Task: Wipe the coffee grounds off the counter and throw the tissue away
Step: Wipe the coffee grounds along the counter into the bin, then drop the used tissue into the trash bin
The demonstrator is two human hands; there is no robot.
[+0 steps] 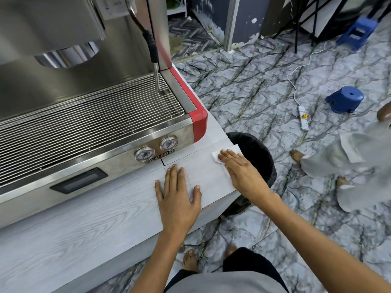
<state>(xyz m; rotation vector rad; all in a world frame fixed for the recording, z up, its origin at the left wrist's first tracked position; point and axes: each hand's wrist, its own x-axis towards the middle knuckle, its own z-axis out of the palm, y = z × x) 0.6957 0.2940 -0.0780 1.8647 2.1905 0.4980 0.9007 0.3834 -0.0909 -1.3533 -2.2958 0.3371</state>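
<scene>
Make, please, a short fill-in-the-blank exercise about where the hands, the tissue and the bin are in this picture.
1. The right hand presses a white ____ flat on the counter.
2. The left hand lies flat on the counter and holds ____.
3. The black bin stands on the floor, just past the counter's ____ end.
4. The two round gauges sit on the front of the coffee ____.

Missing words: tissue; nothing; right; machine
</scene>
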